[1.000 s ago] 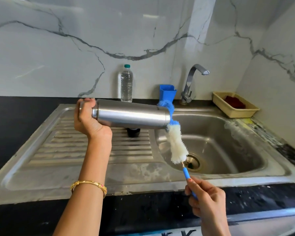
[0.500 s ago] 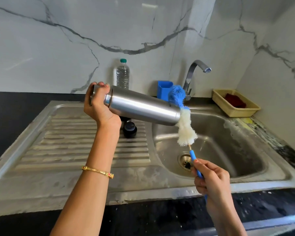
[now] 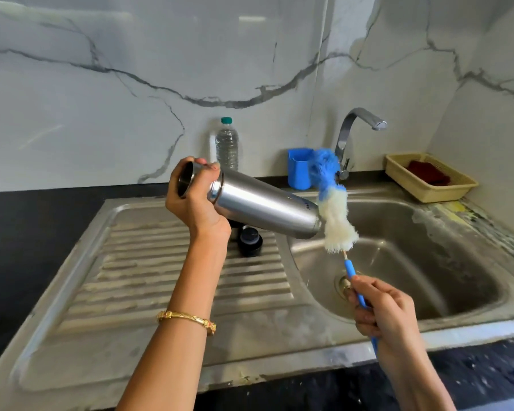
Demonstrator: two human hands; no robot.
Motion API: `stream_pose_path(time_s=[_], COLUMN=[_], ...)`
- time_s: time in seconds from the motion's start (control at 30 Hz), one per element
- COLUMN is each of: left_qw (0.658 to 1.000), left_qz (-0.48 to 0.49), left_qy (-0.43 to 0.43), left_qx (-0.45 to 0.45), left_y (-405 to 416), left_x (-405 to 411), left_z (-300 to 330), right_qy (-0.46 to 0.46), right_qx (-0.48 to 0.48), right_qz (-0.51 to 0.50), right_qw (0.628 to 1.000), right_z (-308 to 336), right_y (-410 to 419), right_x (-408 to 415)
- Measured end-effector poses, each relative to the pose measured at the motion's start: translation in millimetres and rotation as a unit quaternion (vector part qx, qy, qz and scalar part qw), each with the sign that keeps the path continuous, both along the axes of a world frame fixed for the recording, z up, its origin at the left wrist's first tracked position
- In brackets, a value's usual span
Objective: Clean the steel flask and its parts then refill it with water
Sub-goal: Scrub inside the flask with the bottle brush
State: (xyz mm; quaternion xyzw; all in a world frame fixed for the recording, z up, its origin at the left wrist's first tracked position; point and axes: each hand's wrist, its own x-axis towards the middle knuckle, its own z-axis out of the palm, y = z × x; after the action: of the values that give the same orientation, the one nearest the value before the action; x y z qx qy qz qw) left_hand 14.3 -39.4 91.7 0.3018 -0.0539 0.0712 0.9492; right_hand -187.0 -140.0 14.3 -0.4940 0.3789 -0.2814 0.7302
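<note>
The left hand (image 3: pixel 194 203) held the steel flask (image 3: pixel 258 204) up over the sink (image 3: pixel 279 345), its fingers (image 3: pixel 208 169) curled round the neck end so that the open mouth pointed up and to the left past the knuckles. From those fingers the flask body sloped down to the right, and its closed base hung over the edge of the basin. A gold bangle (image 3: pixel 187 317) sat on the left forearm, well below the gripping fingers.

The right hand (image 3: pixel 380 310) gripped the blue handle of the bottle brush (image 3: pixel 334 215), the fingers wrapped round it low over the basin's near side. Above those fingers the brush rose to its white bristles, which lay against the flask's base, while the blue tuft at its tip stood higher, in front of the blue cup (image 3: pixel 298 170).

Under the left hand, on the ribbed draining board, stood a dark cap (image 3: pixel 250 240), partly hidden by the flask; a second dark part just behind it was too hidden to identify. Beyond the left fingers a clear water bottle (image 3: pixel 227 143) with a green cap stood against the marble wall. Beyond the right fingers were the tap (image 3: pixel 350 134) and, further right, a beige tray (image 3: pixel 428 180) on the dark desk (image 3: pixel 36 221), holding a dark red cloth (image 3: pixel 428 172).
</note>
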Motion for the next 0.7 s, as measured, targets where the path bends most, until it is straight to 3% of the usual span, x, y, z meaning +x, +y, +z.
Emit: stream_pose_path(time_s=[0.17, 0.47, 0.7], left_qw=[0.999, 0.997, 0.994], left_qz=[-0.021, -0.023, -0.008], left_qy=[0.035, 0.069, 0.098], left_qx=[0.004, -0.014, -0.038], left_y=[2, -2, 0], left_x=[0, -13, -3], left_z=[-20, -24, -23], right_qy=[-0.008, -0.021, -0.025], right_qx=[0.026, 0.065, 0.111], right_qz=[0.03, -0.029, 0.036], right_qw=[0.999, 0.997, 0.993], right_z=[0, -8, -20], right_y=[7, -3, 1], right_x=[13, 9, -10])
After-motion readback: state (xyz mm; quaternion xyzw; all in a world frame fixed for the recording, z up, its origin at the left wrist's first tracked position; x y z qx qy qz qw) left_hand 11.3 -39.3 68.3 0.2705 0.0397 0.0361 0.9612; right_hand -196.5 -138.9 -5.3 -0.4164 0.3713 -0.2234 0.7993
